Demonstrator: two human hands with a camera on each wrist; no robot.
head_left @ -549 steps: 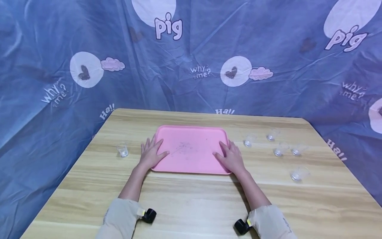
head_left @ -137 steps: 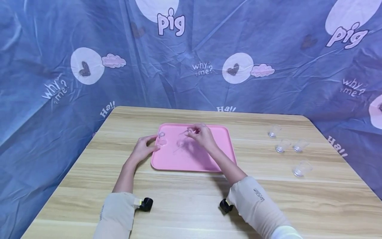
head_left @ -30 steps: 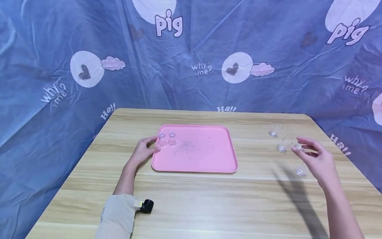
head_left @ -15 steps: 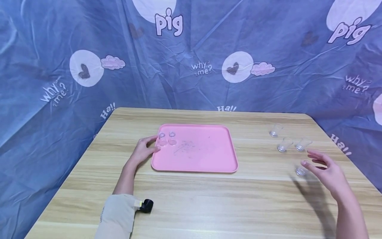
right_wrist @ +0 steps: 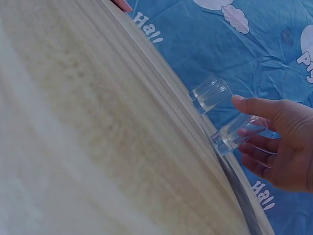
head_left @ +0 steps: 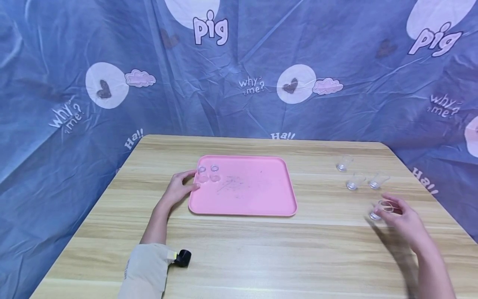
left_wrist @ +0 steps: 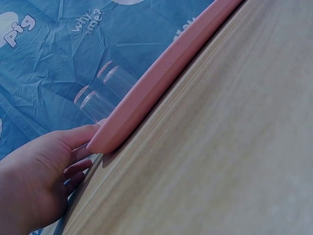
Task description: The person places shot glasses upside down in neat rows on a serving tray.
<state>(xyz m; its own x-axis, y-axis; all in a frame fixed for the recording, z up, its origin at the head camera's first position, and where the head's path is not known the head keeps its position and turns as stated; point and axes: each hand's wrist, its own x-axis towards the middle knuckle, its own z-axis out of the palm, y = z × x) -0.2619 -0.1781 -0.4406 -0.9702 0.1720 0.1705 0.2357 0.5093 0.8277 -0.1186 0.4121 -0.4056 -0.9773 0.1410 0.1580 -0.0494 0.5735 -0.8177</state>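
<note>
The left hand [head_left: 177, 189] rests at the left edge of a pink tray [head_left: 257, 195], its thumb and index fingertips at the rim. Two clear shot glasses stand upside down on the tray near it: one glass [left_wrist: 95, 105] at the corner, the other [left_wrist: 117, 81] beside it. On the right, the right hand [head_left: 405, 218] surrounds the nearest upright shot glass [right_wrist: 234, 137], base on the table. Its thumb lies on one side, with loosely bent fingers on the other. A gap shows between thumb and glass in the right wrist view.
Three more upright shot glasses stand behind the right hand: a back one [head_left: 342, 165], a middle one [head_left: 354, 182] and a right one [head_left: 377, 182]. All sit on a wooden table [head_left: 261, 257], with a blue printed cloth [head_left: 239, 112] hanging behind it.
Earlier both hands lay on the bare tray; two glasses have since been set upside down on it. The right hand has moved from over the right glasses to around the nearest one.
</note>
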